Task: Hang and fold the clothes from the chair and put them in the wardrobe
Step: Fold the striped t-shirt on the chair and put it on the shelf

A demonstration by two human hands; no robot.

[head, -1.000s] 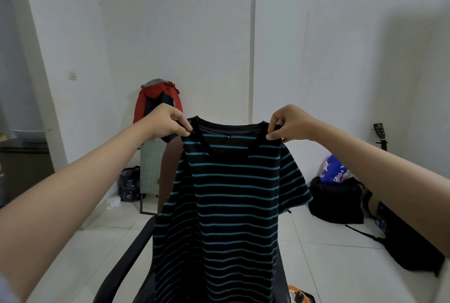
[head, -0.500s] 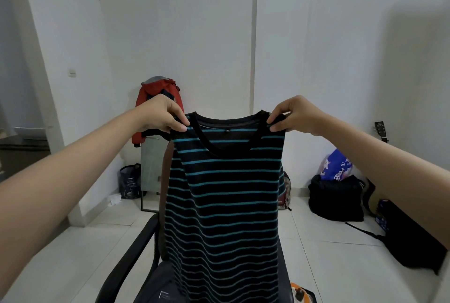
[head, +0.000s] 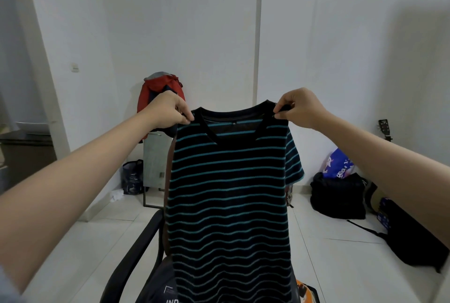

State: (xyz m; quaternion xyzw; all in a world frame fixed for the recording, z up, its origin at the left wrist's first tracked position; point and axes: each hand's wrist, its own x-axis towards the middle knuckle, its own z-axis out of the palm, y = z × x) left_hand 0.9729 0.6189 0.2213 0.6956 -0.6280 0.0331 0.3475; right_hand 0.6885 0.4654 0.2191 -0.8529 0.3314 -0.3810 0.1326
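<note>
A person is holding a black T-shirt with teal stripes (head: 229,193) up at arm's length in a white-walled room, both bare forearms reaching in from the lower corners. Far out beyond the left hand, a doorway (head: 22,112) is opening onto a dim side room, and a small wall switch (head: 75,68) is showing above that arm. The left hand (head: 168,110) is pinching the shirt's left shoulder seam between thumb and curled fingers, close beside the collar. Just behind this hand, a red jacket (head: 158,88) is hanging over the top of a mirror (head: 155,159) that is leaning against the wall, with a dark bag (head: 132,177) sitting on the floor beside it. Between the two hands, the shirt is hanging flat and facing the camera, its V-neck collar stretched level and its body dropping down over the chair (head: 136,251) below, whose black armrest is showing under the left forearm. A dark garment with white print (head: 163,288) is lying on the seat under the shirt's hem. The right hand (head: 300,108) is pinching the right shoulder seam in the same way, fingers curled over the fabric. Below and beyond the right hand, a black backpack (head: 338,195) is resting on the tiled floor with a blue printed bag (head: 338,164) on top, and a guitar headstock (head: 384,129) is poking up over the right forearm.
</note>
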